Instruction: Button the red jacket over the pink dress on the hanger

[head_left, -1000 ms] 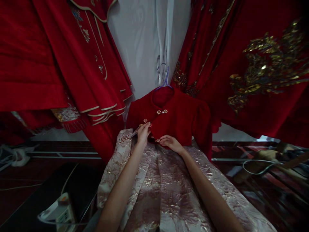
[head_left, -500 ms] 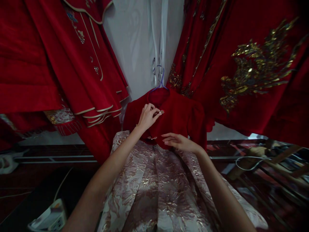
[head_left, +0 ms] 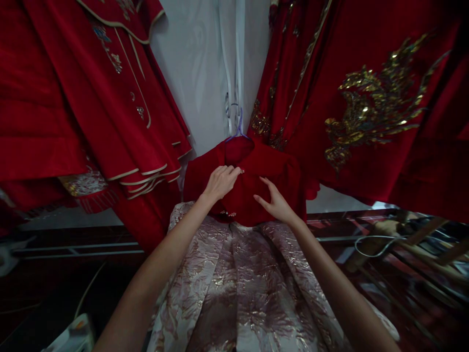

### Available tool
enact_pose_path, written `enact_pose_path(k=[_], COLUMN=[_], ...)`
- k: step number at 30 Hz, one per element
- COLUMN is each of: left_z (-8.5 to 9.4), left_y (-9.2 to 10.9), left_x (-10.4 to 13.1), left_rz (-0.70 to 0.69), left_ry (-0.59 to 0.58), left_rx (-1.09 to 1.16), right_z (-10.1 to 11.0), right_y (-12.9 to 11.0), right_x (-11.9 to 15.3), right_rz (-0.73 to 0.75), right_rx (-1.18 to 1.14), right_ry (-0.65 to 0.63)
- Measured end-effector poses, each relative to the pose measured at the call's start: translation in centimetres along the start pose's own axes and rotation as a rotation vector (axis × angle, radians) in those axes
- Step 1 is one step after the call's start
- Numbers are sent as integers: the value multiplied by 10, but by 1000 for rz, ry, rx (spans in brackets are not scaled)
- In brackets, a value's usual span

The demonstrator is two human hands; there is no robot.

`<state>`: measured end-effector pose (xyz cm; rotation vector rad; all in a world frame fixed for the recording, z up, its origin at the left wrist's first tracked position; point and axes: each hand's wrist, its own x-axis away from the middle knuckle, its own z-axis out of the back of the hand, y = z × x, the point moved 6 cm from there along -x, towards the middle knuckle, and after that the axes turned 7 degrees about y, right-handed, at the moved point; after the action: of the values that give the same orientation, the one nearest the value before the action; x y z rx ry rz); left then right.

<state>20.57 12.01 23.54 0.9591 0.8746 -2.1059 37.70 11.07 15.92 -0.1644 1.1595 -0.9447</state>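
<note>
A short red jacket (head_left: pixel 282 171) hangs on a thin purple hanger (head_left: pixel 239 128) over a pinkish-silver brocade skirt (head_left: pixel 256 283). My left hand (head_left: pixel 222 183) lies at the jacket's front edge below the neckline, fingers pinched at a small beaded ornament (head_left: pixel 242 171) that is mostly hidden by the fingertips. A second beaded ornament (head_left: pixel 228 213) shows lower on the jacket front, near the hem. My right hand (head_left: pixel 275 201) is over the right side of the jacket front, thumb and fingers apart, holding nothing.
Red garments (head_left: pixel 91 98) with pale piping hang at the left. On the right hangs a red cloth with a gold sequin bird (head_left: pixel 373 107). A white device (head_left: pixel 73 337) with a cord lies lower left, and a wooden frame (head_left: pixel 421 244) stands lower right.
My right hand has moved up over the jacket, and its thumb and fingers have spread. My left hand has turned and now covers more of the upper ornament. The view has shifted slightly.
</note>
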Motion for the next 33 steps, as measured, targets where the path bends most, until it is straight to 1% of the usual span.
enact_pose_path(k=[3, 5, 6, 8, 10, 11, 12, 14, 16, 17, 19, 22, 24, 26, 28, 29, 31, 33], left_z=[9, 18, 22, 28, 29, 29, 27, 22, 18, 16, 13, 6, -2, -8, -6, -2, 12, 26], left_y=[8, 8, 4, -7, -20, -25, -30, -39, -52, -61, -83, -117, -133, -144, -153, -158, -169, -183], left_x=[-2, -1, 1, 6, 12, 16, 19, 27, 38, 45, 61, 84, 92, 96, 96, 95, 87, 75], left_rz=[37, 82, 122, 236, 359, 411, 454, 529, 612, 665, 780, 903, 946, 989, 1059, 1100, 1141, 1107], left_ry=[4, 23, 38, 73, 93, 92, 86, 69, 70, 84, 132, 186, 142, 38, -45, -55, -20, 11], left_rx=[24, 58, 61, 33, -35, -74, -108, -153, -164, -164, -161, -97, 0, 59, 38, 16, 16, 93], right_z=[-4, 0, 5, 17, 23, 19, 12, -6, -17, -16, -6, 21, 38, 54, 72, 81, 100, 121], right_y=[8, 11, 10, -1, -22, -34, -45, -57, -57, -54, -46, -31, -23, -15, -7, -2, 8, 17], right_x=[-9, -14, -17, -22, -28, -33, -39, -52, -59, -59, -53, -36, -29, -29, -40, -49, -69, -91], right_rz=[-64, -145, -188, -236, -208, -176, -153, -160, -186, -186, -154, -52, 26, 66, 42, 10, -59, -113], right_rx=[-3, 5, 16, 52, 103, 133, 166, 255, 376, 441, 563, 705, 733, 672, 566, 521, 477, 453], right_ry=[27, 74, 130, 325, 530, 578, 581, 506, 455, 453, 469, 466, 430, 421, 444, 458, 467, 480])
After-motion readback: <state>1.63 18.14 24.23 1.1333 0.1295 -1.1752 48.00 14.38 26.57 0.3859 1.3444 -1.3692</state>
